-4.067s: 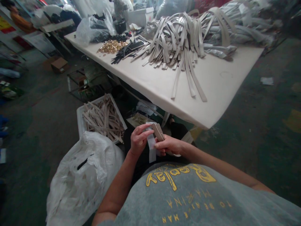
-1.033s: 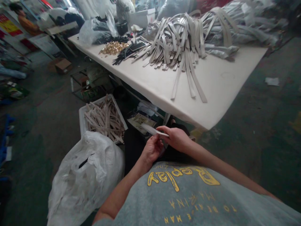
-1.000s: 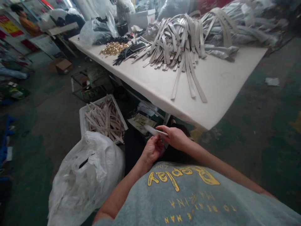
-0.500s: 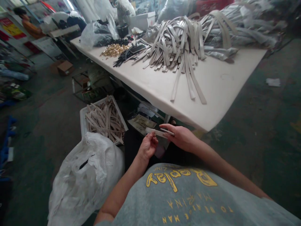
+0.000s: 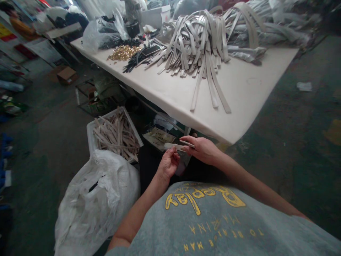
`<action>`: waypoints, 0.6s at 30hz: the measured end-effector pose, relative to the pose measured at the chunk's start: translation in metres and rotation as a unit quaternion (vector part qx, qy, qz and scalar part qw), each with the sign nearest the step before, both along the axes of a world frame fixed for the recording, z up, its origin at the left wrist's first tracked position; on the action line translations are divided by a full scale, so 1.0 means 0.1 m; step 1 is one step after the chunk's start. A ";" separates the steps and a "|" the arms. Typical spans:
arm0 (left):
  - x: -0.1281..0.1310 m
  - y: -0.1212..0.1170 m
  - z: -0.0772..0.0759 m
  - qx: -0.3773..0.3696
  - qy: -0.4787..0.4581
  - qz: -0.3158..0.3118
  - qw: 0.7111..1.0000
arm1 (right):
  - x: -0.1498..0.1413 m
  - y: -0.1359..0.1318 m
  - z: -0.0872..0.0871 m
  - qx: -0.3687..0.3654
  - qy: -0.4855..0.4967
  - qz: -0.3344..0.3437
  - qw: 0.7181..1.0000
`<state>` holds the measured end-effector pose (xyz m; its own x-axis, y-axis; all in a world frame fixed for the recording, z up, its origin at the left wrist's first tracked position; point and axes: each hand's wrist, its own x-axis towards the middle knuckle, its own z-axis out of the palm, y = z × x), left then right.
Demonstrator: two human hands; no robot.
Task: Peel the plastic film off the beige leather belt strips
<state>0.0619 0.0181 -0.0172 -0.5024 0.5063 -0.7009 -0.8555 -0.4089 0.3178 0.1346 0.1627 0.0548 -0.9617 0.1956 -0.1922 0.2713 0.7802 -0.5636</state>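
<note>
My left hand [image 5: 169,163] is closed, its thumb and fingertips pinching the near edge of a pale flat strap [image 5: 173,146] just above my lap. At the strap's other end, my right hand [image 5: 204,149] holds it, with the fingers pointing left. A thin beige edge [image 5: 187,143], perhaps a second layer of the strap, shows between the right hand's fingers. Below the hands something pale and translucent [image 5: 181,168] hangs, partly hidden. To the left stands a white crate [image 5: 91,137] of loose beige strips [image 5: 117,133].
The pale table [image 5: 239,92] bears a heap of beige straps [image 5: 197,42], gold metal pieces [image 5: 124,52] and black strips [image 5: 138,58]. A white sack [image 5: 98,202] stands at my left. Under the table lies a printed packet [image 5: 159,138]. Another person [image 5: 22,26] is at far left.
About four seconds ago the strap pieces stood tilted up with a translucent strip hanging from my left hand. Now the strap lies nearly level between both hands. Lately the hands barely moved; the view shifted slightly.
</note>
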 end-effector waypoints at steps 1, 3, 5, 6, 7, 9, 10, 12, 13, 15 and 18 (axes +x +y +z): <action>0.02 0.02 -0.02 0.001 -0.004 -0.008 1.000 | 0.03 0.01 -0.01 0.005 -0.004 -0.004 1.000; 0.08 0.07 -0.05 0.007 -0.016 -0.014 1.000 | 0.11 0.02 -0.03 0.000 -0.011 -0.006 1.000; 0.13 0.09 -0.08 0.015 -0.027 -0.016 0.999 | 0.24 0.04 -0.01 -0.006 -0.018 -0.001 1.000; 0.16 0.10 -0.10 0.019 -0.030 -0.018 0.999 | 0.32 0.05 0.01 -0.004 -0.021 0.003 1.000; 0.19 0.10 -0.11 0.022 -0.033 -0.022 0.999 | 0.38 0.07 0.03 0.003 -0.022 0.008 1.000; 0.24 0.10 -0.12 0.029 -0.033 -0.037 0.998 | 0.45 0.07 0.05 0.022 -0.022 0.016 0.999; 0.27 0.11 -0.12 0.035 -0.029 -0.049 0.998 | 0.44 0.07 0.04 0.032 -0.022 0.018 0.999; 0.32 0.12 -0.12 0.049 -0.017 -0.075 0.996 | 0.35 0.03 -0.03 0.041 -0.022 0.016 0.999; 0.34 0.12 -0.12 0.053 -0.013 -0.082 0.995 | 0.28 0.01 -0.08 0.036 -0.025 0.010 0.999; 0.32 0.12 -0.12 0.046 -0.013 -0.079 0.996 | 0.16 -0.03 -0.17 0.016 -0.034 -0.006 0.999; 0.21 0.07 -0.13 0.022 -0.019 -0.057 0.998 | 0.15 -0.02 -0.18 -0.029 -0.042 0.003 0.999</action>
